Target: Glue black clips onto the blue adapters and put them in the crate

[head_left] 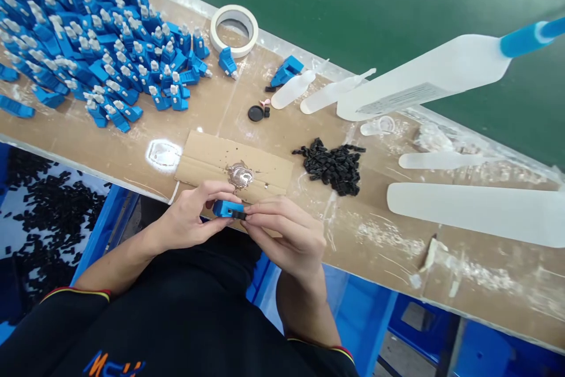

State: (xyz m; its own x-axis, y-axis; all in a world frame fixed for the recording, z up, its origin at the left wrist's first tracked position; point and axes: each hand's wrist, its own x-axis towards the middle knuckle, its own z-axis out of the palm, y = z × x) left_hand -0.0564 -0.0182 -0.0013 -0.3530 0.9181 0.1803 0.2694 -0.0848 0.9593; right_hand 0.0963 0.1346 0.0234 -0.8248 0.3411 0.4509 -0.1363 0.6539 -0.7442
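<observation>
My left hand (194, 215) grips a blue plastic housing (223, 208) between thumb and fingers, just over the table's near edge. At the housing's right end, my right hand (286, 230) pinches a small black part (239, 214) that touches the blue plastic; how deep it sits in the housing I cannot tell. Just beyond both hands lies a cardboard strip (207, 159) with a shiny clear puddle (241, 175) on it. To the right of the strip is a pile of small black parts (333, 165).
Many blue housings with white tips (101, 42) crowd the far left. A tape roll (216, 30), a black round cap (255, 113) and a tall white bottle (419, 80) stand or lie behind. White bottles (468, 209) lie at right. A bin of black parts (53, 212) is below left.
</observation>
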